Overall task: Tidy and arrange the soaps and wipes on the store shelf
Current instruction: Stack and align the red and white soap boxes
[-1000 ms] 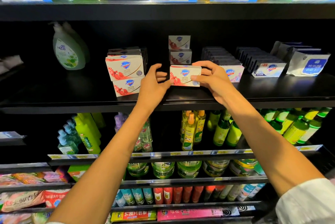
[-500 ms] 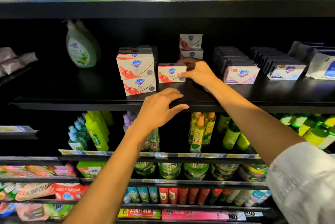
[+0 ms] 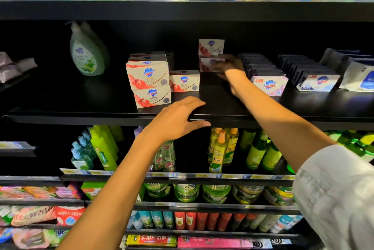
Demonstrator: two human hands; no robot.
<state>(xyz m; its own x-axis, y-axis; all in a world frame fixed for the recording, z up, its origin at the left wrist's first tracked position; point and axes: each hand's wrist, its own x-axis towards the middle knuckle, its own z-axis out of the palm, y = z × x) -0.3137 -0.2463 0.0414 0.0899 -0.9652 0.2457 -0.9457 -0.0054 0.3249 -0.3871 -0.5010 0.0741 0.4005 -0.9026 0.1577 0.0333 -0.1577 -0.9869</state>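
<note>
Gripping far white-and-red cardboard soap box [image 3: 210, 65] w/ right hand [image 3: 229, 66]; left hand [image 3: 178, 118] open. Box light, stiff: hold by ends.

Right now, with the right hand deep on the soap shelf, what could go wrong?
The right hand is on the lower box of a back stack; pulling it may topple the top box. The forearm passes close to the pink soap box and could knock it askew.
</note>
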